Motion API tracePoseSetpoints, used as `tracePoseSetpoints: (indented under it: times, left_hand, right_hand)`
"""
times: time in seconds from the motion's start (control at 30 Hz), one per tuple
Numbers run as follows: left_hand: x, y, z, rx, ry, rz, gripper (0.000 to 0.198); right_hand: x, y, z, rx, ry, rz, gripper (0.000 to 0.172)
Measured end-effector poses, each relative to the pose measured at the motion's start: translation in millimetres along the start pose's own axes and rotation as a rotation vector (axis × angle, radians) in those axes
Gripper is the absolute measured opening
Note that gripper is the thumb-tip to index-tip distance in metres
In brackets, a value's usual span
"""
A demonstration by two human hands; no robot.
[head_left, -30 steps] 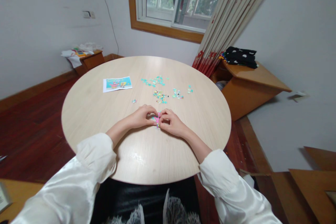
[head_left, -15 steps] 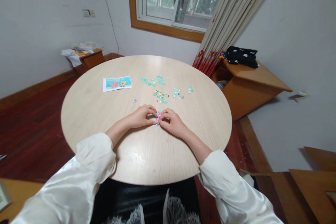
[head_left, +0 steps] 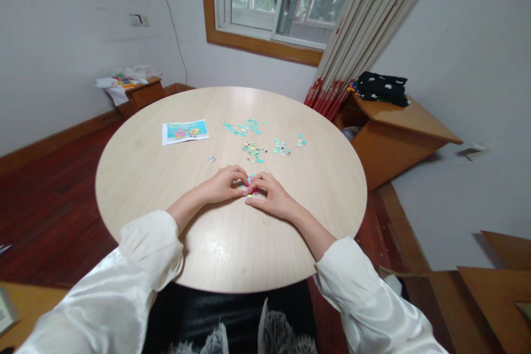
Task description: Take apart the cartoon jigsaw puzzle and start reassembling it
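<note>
Between my two hands lies a small joined patch of pink and teal jigsaw puzzle pieces (head_left: 251,181), partly covered by my fingers. My left hand (head_left: 226,183) rests on the table with its fingertips and thumb closed on the patch's left edge. From the other side, my right hand (head_left: 271,194) grips the patch, its forefinger over the pink part and its thumb at the near edge. Just beyond are loose yellow and dark puzzle pieces (head_left: 253,149). A few more pieces (head_left: 212,159) form a little pile beyond my left hand.
Teal pieces (head_left: 244,127) spread farther back on the round table (head_left: 145,177). Two smaller groups, pale pieces (head_left: 281,147) and teal ones (head_left: 301,141), lie to the right. A printed cartoon picture (head_left: 185,131) lies at the left.
My right hand's thumb has slid toward me and its forefinger has shifted left over the patch. My left hand has stayed in place.
</note>
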State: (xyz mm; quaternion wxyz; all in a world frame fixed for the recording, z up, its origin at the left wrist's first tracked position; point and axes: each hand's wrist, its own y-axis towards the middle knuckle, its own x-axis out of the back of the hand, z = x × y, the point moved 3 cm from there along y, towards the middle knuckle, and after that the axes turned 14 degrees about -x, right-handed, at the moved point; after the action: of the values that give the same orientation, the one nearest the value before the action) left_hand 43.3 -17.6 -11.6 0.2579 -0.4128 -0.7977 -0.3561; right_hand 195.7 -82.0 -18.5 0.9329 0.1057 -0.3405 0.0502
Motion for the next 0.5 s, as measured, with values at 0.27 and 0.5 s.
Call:
tracePoseSetpoints:
  times: [0.27,0.5]
  left_hand:
    - [-2.1,-0.8,3.5,0.007,-0.011,-0.016,0.009]
    - [-3.3,-1.1,5.9,-0.011,0.010,-0.019,0.012]
  right_hand:
    - [0.6,0.1,-1.8,-0.011,0.010,-0.013,0.012]
    - [1.4,1.3,-4.1,-0.030,0.029,-0.044,0.007]
